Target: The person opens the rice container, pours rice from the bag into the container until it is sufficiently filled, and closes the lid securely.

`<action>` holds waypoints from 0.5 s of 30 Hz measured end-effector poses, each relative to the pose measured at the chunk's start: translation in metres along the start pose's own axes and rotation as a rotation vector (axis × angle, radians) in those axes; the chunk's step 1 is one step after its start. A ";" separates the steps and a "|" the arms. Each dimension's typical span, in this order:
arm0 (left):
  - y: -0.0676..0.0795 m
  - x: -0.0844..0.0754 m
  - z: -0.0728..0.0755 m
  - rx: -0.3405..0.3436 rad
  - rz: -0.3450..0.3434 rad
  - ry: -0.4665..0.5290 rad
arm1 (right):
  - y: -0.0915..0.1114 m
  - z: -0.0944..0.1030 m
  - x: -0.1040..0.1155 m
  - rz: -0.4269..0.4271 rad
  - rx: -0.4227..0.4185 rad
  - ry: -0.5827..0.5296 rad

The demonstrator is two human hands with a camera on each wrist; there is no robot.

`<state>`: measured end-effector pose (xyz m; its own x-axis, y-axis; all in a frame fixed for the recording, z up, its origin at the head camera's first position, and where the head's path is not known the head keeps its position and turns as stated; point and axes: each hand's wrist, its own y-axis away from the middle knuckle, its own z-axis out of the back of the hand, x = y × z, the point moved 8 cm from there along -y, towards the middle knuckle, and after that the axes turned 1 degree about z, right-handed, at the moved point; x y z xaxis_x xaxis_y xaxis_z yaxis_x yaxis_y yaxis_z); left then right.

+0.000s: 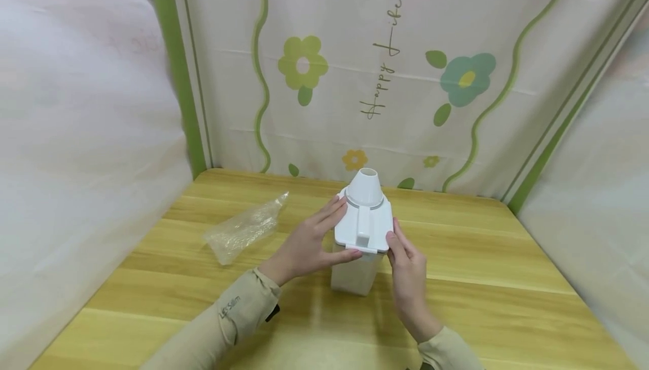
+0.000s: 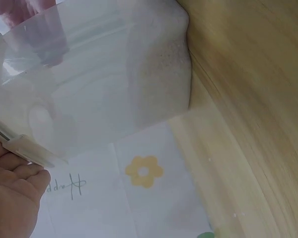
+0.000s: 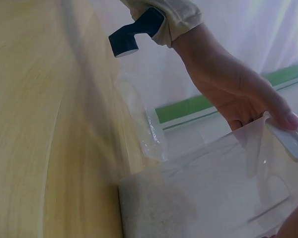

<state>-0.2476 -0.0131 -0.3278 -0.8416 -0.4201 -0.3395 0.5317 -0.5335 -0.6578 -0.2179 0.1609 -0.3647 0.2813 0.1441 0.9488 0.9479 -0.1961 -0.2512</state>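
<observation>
A translucent plastic storage container [image 1: 355, 277] with a white lid [image 1: 350, 228] stands in the middle of the table; a white cone-shaped spout [image 1: 366, 190] rises from the lid's far end. My left hand [image 1: 306, 246] spans the lid's left side, fingers along its edge and thumb at the front clip [image 1: 362, 249]. The right wrist view shows that thumb on the lid's white side clip [image 3: 293, 141]. On the other side my right hand [image 1: 409, 274] grips the lid's right edge. Pale contents seem to lie at the container's bottom in the left wrist view.
Left of the container lies a crumpled clear plastic bag [image 1: 248, 229] on the wooden table [image 1: 481, 313]. A floral cloth [image 1: 345, 32] hangs behind the table, with pale cloth on both sides.
</observation>
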 end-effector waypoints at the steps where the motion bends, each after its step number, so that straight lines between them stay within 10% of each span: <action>1: -0.001 0.000 0.000 -0.001 -0.002 0.001 | 0.000 0.001 0.000 0.003 -0.001 -0.007; 15: 0.000 -0.004 0.001 0.007 0.027 0.000 | 0.000 0.005 -0.001 0.053 -0.029 0.039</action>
<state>-0.2447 -0.0120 -0.3259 -0.8269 -0.4346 -0.3569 0.5549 -0.5273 -0.6435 -0.2174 0.1656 -0.3665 0.3244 0.0948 0.9412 0.9270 -0.2301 -0.2963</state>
